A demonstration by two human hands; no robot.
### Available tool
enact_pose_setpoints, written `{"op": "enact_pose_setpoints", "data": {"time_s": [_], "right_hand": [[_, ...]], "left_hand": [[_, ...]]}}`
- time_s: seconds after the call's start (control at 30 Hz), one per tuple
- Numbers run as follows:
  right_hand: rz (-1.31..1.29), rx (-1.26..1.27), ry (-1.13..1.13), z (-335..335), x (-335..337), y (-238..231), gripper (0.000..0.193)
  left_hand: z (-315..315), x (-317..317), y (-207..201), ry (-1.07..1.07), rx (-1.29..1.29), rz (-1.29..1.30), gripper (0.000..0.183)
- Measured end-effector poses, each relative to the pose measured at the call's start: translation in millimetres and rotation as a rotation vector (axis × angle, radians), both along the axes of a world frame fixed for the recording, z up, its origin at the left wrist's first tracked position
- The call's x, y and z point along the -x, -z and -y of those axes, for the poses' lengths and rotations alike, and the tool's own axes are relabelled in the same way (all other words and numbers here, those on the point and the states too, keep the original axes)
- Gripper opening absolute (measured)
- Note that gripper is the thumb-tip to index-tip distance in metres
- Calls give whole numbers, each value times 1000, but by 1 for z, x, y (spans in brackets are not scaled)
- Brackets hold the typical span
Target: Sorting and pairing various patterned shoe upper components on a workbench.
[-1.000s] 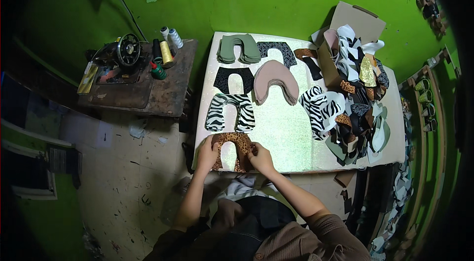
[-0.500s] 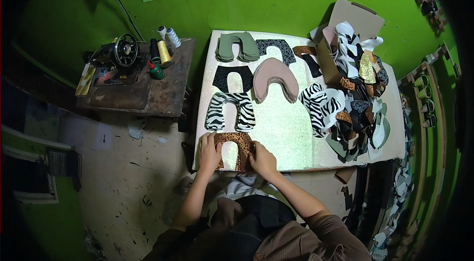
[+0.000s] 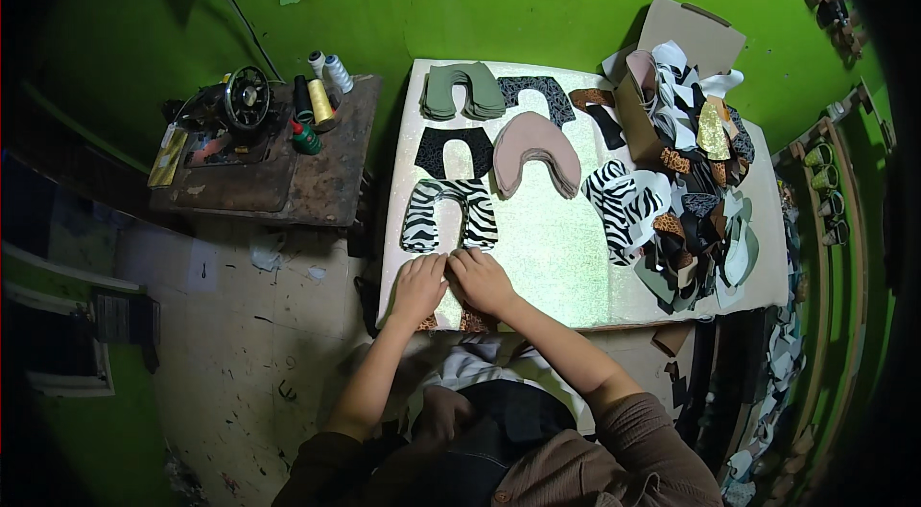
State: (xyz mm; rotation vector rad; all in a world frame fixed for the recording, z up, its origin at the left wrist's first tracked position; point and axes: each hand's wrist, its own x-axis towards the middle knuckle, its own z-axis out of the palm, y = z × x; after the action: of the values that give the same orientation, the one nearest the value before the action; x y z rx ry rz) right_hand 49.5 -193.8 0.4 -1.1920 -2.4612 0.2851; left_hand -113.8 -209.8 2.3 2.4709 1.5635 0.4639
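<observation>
My left hand (image 3: 419,287) and my right hand (image 3: 483,283) lie side by side over the curved top of the leopard-print U-shaped pieces (image 3: 478,321) at the table's near edge. Their fingers bend over the far edge of these pieces, and the thumbs nearly meet. Most of the leopard print is hidden beneath my hands; the two lower ends show. Just beyond my fingertips are zebra-print U-shaped pieces (image 3: 480,212). Farther back come a black patterned U-shaped piece (image 3: 432,154), a thick green U-shaped stack (image 3: 436,94), a pink curved stack (image 3: 537,138) and a dark grey patterned piece (image 3: 552,96).
The pale table (image 3: 547,282) carries a heap of mixed scraps (image 3: 696,229) and an open cardboard box (image 3: 640,118) on its right. Loose zebra-print pieces (image 3: 628,205) lie beside the heap. On the left, a sewing machine (image 3: 225,123) and thread cones (image 3: 319,102) stand on a worn wooden table (image 3: 331,162).
Both hands have moved from the sides of the leopard-print pieces inward and up to their curved top, closing together and covering most of the print.
</observation>
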Motion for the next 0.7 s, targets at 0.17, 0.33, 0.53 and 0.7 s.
{"op": "enact_pose_setpoints", "data": {"time_s": [0.17, 0.33, 0.53, 0.7], "right_hand": [[9, -57, -41, 0, 1, 0, 24], [80, -69, 3, 2, 2, 0, 24], [37, -146, 29, 11, -7, 4, 35], [29, -155, 26, 12, -11, 1, 39]], "left_hand": [[2, 6, 1, 15, -47, -19, 40], [1, 6, 2, 0, -49, -28, 39], [6, 12, 0, -10, -82, -40, 35], [6, 11, 7, -21, -64, -48, 34]]}}
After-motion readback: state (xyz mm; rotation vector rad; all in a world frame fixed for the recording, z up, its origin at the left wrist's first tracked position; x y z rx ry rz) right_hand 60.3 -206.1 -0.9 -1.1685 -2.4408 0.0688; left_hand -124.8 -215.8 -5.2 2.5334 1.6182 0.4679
